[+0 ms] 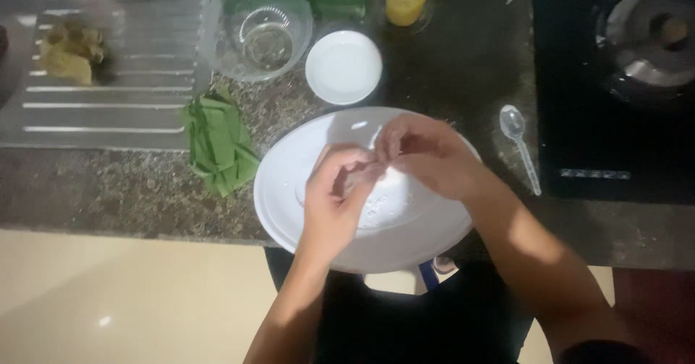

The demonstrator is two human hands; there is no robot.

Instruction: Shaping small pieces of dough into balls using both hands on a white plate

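Both hands meet over a large white plate [289,190] that overhangs the granite counter's front edge. My left hand [334,201] is cupped, fingers curled, touching my right hand [427,154], whose fingertips pinch at a small white lump between them. What the lump is I cannot make out. White powdery stuff [384,204] lies in the plate's middle beneath the hands.
A small white saucer [344,67] and a clear glass bowl [257,27] stand behind the plate. Folded green leaves [217,147] lie to the left, a clear plastic spoon [520,147] to the right. A steel draining board [108,67] is far left, a black stove [622,81] far right.
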